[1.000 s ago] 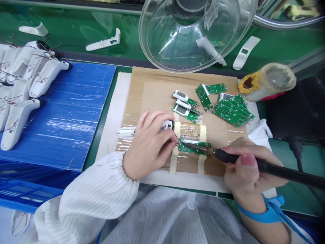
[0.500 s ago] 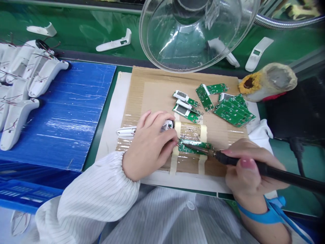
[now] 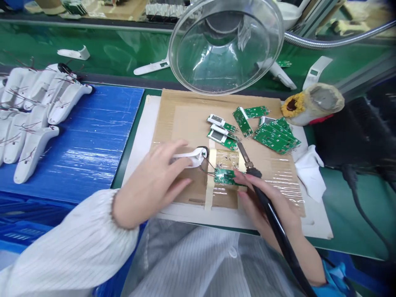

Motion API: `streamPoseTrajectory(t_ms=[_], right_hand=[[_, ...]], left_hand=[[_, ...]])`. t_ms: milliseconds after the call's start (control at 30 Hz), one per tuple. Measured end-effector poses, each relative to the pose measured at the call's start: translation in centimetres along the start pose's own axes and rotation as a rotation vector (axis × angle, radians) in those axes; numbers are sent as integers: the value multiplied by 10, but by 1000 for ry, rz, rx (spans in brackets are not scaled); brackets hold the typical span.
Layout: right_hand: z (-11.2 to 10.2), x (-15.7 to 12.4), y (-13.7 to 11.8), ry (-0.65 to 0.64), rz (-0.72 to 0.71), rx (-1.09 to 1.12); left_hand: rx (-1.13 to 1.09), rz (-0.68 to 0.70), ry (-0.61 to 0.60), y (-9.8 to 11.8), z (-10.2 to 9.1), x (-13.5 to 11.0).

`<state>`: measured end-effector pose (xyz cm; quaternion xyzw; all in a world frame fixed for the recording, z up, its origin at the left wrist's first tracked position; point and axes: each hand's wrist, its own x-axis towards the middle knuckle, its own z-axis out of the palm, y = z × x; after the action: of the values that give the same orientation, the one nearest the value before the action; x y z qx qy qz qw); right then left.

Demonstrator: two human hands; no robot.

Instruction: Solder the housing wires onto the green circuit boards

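A white plastic housing [image 3: 194,160] with a black end lies on the cardboard, thin dark wires joining it to a green circuit board [image 3: 223,176]. My left hand [image 3: 151,179] is over the housing's left part, fingers apart, with the index fingertip against it and the thumb off to the near side. In my right hand [image 3: 275,202] is a soldering iron [image 3: 262,194], its tip pointing up and away, clear of the board. The thumb and a fingertip of that hand touch the board's right end. The wires' joints are too small to make out.
Several green boards [image 3: 276,136], some with displays, lie behind the work. A clear funnel-shaped hood [image 3: 227,84] hangs above. Many wired white housings [image 3: 34,154] rest on a blue sheet [image 3: 102,136] at left. A round container [image 3: 323,103] with yellow sponge and a white cloth [image 3: 311,173] are at right.
My left hand has moved left, loosening from the wires and uncovering the housing. The iron's tip has lifted off the board and swung upward, while my right fingers have come onto the board.
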<state>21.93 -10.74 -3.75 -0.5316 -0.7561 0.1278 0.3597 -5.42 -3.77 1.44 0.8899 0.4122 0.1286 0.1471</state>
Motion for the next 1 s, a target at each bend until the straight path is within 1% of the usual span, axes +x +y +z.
streamPoseTrajectory(t_ms=[67,100,167,233,300,367,467,533,633,733,867,933,1000], right_hand=[[-1,-4,2,-44,-6,14],[-2,-6,2,-81,-7,38],[-3,-10,1,-156,-20,81],[-1,-14,-2,-188,-46,84],[3,-17,-4,-186,-60,56],[7,-18,-5,-174,-76,47],[12,-19,-5,-149,-89,65],[13,-19,-4,-135,-81,63],[13,-20,-4,-134,-82,42],[14,-21,-3,-139,-98,26],[17,-20,-2,-116,-124,18],[15,-18,-3,-112,-132,32],[11,-17,-5,-117,-108,84]], left_hand=[[28,-30,-101,4,-11,-15],[3,-34,-152,9,-14,-21],[-119,-2,-237,23,-14,-27],[-202,31,-255,37,-8,-25],[-147,60,-206,48,-1,-16],[-3,130,-153,57,4,-4],[159,260,-163,67,8,13],[188,336,-154,72,11,20],[137,433,-87,72,16,23],[39,434,-71,65,22,21],[-75,383,-65,57,29,18],[-124,352,-29,56,32,17],[-183,284,44,57,36,16]])
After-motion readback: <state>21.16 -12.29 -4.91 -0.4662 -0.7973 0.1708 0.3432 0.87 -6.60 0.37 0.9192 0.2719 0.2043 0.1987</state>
